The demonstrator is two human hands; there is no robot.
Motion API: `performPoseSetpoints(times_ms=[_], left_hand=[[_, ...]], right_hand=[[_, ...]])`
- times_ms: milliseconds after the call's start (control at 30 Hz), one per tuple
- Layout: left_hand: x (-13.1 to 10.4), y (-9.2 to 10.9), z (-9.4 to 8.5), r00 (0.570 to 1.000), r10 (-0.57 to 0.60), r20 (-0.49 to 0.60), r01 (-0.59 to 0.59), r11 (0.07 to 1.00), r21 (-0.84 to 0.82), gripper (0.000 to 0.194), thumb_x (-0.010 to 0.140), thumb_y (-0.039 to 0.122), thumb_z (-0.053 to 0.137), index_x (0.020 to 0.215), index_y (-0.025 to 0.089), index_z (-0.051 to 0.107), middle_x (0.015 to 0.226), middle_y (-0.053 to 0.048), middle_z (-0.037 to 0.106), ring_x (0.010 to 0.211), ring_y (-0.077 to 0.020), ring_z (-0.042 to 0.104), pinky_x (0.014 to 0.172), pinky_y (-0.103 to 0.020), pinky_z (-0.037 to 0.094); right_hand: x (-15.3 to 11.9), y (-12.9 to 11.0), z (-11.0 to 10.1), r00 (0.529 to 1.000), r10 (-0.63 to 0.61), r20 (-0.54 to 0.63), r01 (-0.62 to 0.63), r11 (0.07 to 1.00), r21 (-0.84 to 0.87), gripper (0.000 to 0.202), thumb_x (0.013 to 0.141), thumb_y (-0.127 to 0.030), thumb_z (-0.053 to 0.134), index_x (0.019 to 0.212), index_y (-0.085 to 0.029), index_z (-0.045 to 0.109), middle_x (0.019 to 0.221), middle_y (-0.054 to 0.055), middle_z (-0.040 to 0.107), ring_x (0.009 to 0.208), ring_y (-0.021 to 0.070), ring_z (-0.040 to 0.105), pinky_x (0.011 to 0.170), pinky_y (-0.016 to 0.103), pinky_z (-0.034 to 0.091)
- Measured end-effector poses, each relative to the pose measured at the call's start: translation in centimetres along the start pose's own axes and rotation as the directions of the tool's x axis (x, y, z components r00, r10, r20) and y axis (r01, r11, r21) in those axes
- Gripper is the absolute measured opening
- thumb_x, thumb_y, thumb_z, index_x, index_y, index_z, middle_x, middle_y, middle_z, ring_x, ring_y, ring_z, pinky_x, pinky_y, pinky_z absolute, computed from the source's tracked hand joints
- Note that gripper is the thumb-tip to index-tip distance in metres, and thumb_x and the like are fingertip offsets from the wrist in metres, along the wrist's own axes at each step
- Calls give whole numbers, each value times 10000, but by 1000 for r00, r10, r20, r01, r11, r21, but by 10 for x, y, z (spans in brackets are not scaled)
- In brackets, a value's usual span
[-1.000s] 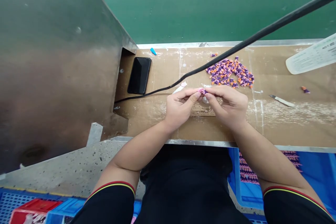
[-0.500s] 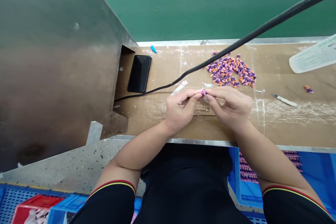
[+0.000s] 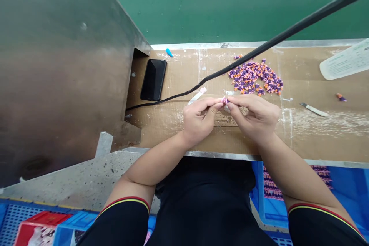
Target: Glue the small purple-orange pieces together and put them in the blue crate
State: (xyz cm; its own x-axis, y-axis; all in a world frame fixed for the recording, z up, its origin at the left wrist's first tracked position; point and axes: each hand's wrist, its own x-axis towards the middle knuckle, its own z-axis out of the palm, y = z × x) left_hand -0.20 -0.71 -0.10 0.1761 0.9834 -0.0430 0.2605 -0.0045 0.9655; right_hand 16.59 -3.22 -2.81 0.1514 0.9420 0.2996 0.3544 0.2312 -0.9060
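Note:
Between my two hands is a small pink and purple piece [image 3: 224, 100], mostly covered by fingertips. My left hand [image 3: 200, 120] pinches its left side with thumb and forefinger. From the right, my right hand [image 3: 255, 117] pinches the same piece, fingers closed. Beyond my right hand lies a pile of small purple, orange and pink figures [image 3: 253, 77] on the cardboard-covered bench [image 3: 178, 73]. A white strip with a pink round end [image 3: 198, 95] lies just past my left hand. Something pale and round shows partly under my right fingertips; its kind is unclear.
A black cable [image 3: 230, 69] crosses above the bench. A phone [image 3: 153, 80] and a blue tip [image 3: 169, 52] lie at left. Rightward are a small knife [image 3: 314, 110], a single figure [image 3: 341, 97] and a white bottle [image 3: 344, 61]. A metal cabinet [image 3: 63, 65] borders the left.
Both hands keep their pinch on the small piece, which appears slightly turned. My right hand has shifted a little to the right. The things on the bench stay as they were.

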Motion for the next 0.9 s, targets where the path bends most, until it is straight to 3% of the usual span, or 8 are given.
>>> performPoseSetpoints(times_ms=[133, 300, 400, 567, 767, 900], left_hand=[[-1, -1, 0, 999, 37, 5, -37, 998, 47, 125, 1038, 262, 716, 1039, 249, 841, 1002, -31, 839, 882, -161, 811, 859, -316, 675], [-2, -1, 0, 998, 56, 2, -56, 995, 86, 132, 1039, 284, 715, 1036, 258, 845, 993, -35, 838, 888, -172, 813, 844, -320, 679], [-3, 0, 0, 997, 78, 3, -78, 991, 106, 127, 1032, 280, 722, 1046, 267, 847, 1020, -37, 839, 915, -176, 813, 864, -330, 686], [-6, -1, 2, 1000, 0, -5, 0, 1000, 29, 127, 1033, 305, 727, 1062, 281, 848, 1061, -43, 838, 976, -189, 814, 916, -365, 689], [-7, -2, 5, 999, -48, -26, 47, 998, -31, 107, 1019, 312, 753, 1047, 267, 847, 1062, -43, 837, 991, -176, 808, 934, -354, 684], [-6, -1, 6, 999, -15, -49, 11, 997, -78, 95, 1013, 292, 764, 1051, 270, 848, 1061, -43, 838, 996, -163, 808, 941, -329, 676]], right_hand=[[-3, 0, 2, 999, -30, -29, 30, 1000, 8, 123, 977, -169, 778, 1050, -260, 816, 958, 12, 839, 835, 182, 817, 751, 296, 690], [-6, 1, 2, 1000, -7, -14, 6, 997, -81, 80, 1004, -240, 757, 1038, -276, 820, 966, 12, 838, 847, 196, 818, 782, 327, 706], [-6, 0, 4, 996, -78, -46, 72, 992, -107, 117, 989, -203, 767, 1052, -293, 806, 945, 0, 832, 815, 185, 809, 768, 312, 699], [-6, -2, 7, 993, -100, -65, 97, 994, -48, 263, 967, -120, 771, 1159, -300, 787, 991, 3, 830, 885, 182, 811, 822, 310, 688], [-7, -3, 13, 992, -80, -97, 73, 994, -79, 112, 1006, -190, 740, 1060, -282, 775, 945, 19, 825, 833, 196, 807, 775, 347, 689], [-7, -2, 16, 987, -97, -127, 94, 995, -33, 156, 989, -150, 748, 1082, -274, 771, 948, 23, 824, 843, 193, 802, 774, 343, 681]])
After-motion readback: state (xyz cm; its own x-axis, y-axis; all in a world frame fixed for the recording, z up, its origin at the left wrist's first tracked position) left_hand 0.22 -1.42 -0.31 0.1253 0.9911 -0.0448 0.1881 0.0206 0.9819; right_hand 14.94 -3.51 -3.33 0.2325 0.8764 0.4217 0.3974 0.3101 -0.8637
